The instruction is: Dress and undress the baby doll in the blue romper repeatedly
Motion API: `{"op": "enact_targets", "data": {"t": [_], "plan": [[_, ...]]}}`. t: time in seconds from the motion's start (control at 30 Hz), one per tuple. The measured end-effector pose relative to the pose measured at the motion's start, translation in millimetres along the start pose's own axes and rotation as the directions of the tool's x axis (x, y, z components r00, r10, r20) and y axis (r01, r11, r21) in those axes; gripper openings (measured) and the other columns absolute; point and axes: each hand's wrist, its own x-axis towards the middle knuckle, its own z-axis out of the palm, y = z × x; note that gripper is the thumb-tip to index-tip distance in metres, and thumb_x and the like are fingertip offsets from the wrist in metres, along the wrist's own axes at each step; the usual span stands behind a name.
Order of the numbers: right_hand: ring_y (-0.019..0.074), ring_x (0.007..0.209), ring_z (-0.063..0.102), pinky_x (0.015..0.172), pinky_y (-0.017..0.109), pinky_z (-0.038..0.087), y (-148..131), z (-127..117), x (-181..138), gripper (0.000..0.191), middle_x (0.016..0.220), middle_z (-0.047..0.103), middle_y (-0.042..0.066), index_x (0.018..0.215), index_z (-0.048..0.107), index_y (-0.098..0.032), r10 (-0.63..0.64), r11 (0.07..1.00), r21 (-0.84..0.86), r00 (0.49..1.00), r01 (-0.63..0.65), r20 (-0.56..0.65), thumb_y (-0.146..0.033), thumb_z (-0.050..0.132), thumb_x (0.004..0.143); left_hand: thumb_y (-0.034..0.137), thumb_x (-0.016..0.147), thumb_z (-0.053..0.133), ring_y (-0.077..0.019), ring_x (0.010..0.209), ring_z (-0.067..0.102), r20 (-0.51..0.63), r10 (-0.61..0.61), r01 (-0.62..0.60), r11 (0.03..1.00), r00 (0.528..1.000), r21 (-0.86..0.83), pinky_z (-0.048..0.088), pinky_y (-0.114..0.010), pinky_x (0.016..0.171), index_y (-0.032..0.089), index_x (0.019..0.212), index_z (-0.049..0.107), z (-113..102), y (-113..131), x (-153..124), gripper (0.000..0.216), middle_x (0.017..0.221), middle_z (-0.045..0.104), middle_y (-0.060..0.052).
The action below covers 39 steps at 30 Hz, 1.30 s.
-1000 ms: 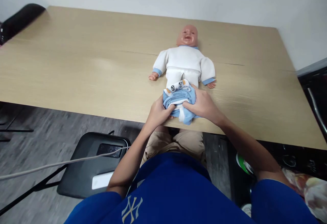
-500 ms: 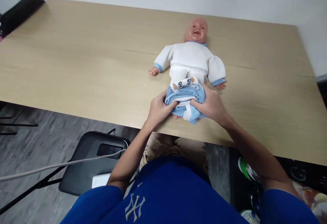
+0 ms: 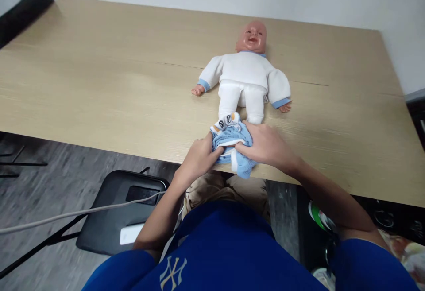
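Observation:
A bunched light-blue baby garment (image 3: 232, 139) with white trim and a small printed face on a white patch lies gathered between both hands near the table's front edge. My left hand (image 3: 201, 154) grips its left side, thumb on top. On the right side my right hand (image 3: 265, 144) pinches the cloth the same way. Just beyond lies a baby doll (image 3: 245, 67) on its back, head away from me, in a white top with blue cuffs and white on its legs. The garment and my hands hide the doll's feet.
The wooden table (image 3: 109, 74) meets a wall at the back. A black folding chair (image 3: 109, 211) stands below its front edge, with a phone (image 3: 142, 195), a white device (image 3: 130, 233) and a cable (image 3: 83, 211) over it. A green-and-white can (image 3: 318, 215) is at lower right.
Both hands have drawn the garment toward me and slightly left, off the doll's lower legs. More of the doll's white-covered legs shows now.

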Motion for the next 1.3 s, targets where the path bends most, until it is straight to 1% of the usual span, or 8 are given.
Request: {"op": "enact_targets", "data": {"t": [0.1, 0.23, 0.47, 0.57, 0.73, 0.9, 1.13, 1.3], "plan": [[0.0367, 0.096, 0.082, 0.077, 0.041, 0.046, 0, 8, 4, 0.032, 0.119, 0.093, 0.017, 0.126, 0.075, -0.022, 0.02, 0.998, -0.058, 0.999, -0.018, 0.036, -0.047, 0.073, 0.105, 0.04, 0.109, 0.065, -0.0379, 0.086, 0.08, -0.002, 0.021, -0.021, 0.996, 1.0, 0.087, 0.062, -0.05, 0.091, 0.028, 0.119, 0.072, 3, -7, 3, 0.018, 0.089, 0.082, -0.009], [0.0408, 0.105, 0.084, 0.079, 0.043, 0.05, 0, 14, -1, 0.044, 0.132, 0.09, 0.02, 0.14, 0.07, -0.021, 0.014, 0.995, -0.096, 1.0, -0.013, 0.009, -0.044, 0.073, 0.103, 0.04, 0.107, 0.066, -0.0394, 0.093, 0.082, 0.036, 0.06, -0.065, 0.987, 0.998, 0.148, 0.065, -0.058, 0.108, 0.028, 0.119, 0.072, 3, -6, 7, 0.018, 0.092, 0.084, -0.008], [0.0465, 0.114, 0.088, 0.084, 0.047, 0.056, -5, 16, -8, 0.048, 0.137, 0.09, 0.023, 0.147, 0.068, -0.019, 0.059, 0.994, -0.097, 0.998, -0.058, 0.016, -0.042, 0.073, 0.105, 0.042, 0.104, 0.073, -0.0365, 0.085, 0.078, 0.016, 0.052, -0.053, 0.995, 0.999, 0.083, 0.065, -0.056, 0.097, 0.028, 0.119, 0.071, 5, -6, 1, 0.021, 0.089, 0.08, -0.007], [0.0471, 0.116, 0.088, 0.086, 0.047, 0.057, -1, 16, -8, 0.05, 0.139, 0.09, 0.023, 0.148, 0.069, -0.018, 0.064, 0.995, -0.075, 0.998, -0.063, 0.017, -0.044, 0.072, 0.105, 0.043, 0.105, 0.071, -0.0375, 0.097, 0.08, -0.03, 0.04, -0.039, 0.999, 0.999, 0.014, 0.065, -0.055, 0.096, 0.026, 0.124, 0.07, 7, -8, -5, 0.025, 0.104, 0.084, -0.012], [0.0438, 0.114, 0.087, 0.089, 0.046, 0.058, 8, 18, -7, 0.049, 0.136, 0.091, 0.021, 0.145, 0.071, -0.02, 0.021, 1.0, 0.01, 1.0, -0.021, -0.014, -0.047, 0.071, 0.104, 0.041, 0.104, 0.072, -0.0416, 0.141, 0.078, -0.106, 0.126, -0.139, 0.981, 0.986, -0.134, 0.064, -0.061, 0.122, 0.023, 0.139, 0.071, 15, -12, -11, 0.039, 0.147, 0.084, -0.02], [0.0408, 0.112, 0.084, 0.09, 0.045, 0.054, 3, 16, -12, 0.035, 0.13, 0.09, 0.02, 0.13, 0.072, -0.021, 0.002, 0.999, 0.035, 0.999, -0.001, -0.032, -0.042, 0.068, 0.103, 0.042, 0.104, 0.073, -0.0409, 0.134, 0.084, -0.016, 0.05, -0.052, 0.968, 0.999, -0.245, 0.067, -0.057, 0.116, 0.021, 0.153, 0.066, 14, -13, -12, 0.054, 0.149, 0.087, -0.02], [0.0309, 0.089, 0.074, 0.079, 0.04, 0.041, -4, 9, -13, 0.022, 0.102, 0.086, 0.011, 0.109, 0.067, -0.025, -0.006, 0.998, 0.058, 0.998, 0.009, -0.063, -0.044, 0.074, 0.1, 0.048, 0.108, 0.072, -0.0456, 0.125, 0.087, 0.057, -0.093, 0.097, 0.993, 0.994, -0.064, 0.066, -0.054, 0.103, 0.021, 0.153, 0.064, 4, -10, -14, 0.053, 0.135, 0.09, -0.019], [0.0355, 0.096, 0.079, 0.08, 0.041, 0.044, 1, 13, -7, 0.028, 0.113, 0.089, 0.015, 0.121, 0.073, -0.023, 0.022, 1.0, -0.014, 0.999, -0.023, -0.049, -0.046, 0.073, 0.105, 0.047, 0.115, 0.066, -0.0499, 0.118, 0.085, 0.09, -0.15, 0.136, 0.979, 0.985, 0.15, 0.063, -0.059, 0.101, 0.017, 0.152, 0.063, 10, -9, -9, 0.047, 0.125, 0.087, -0.024]]}}
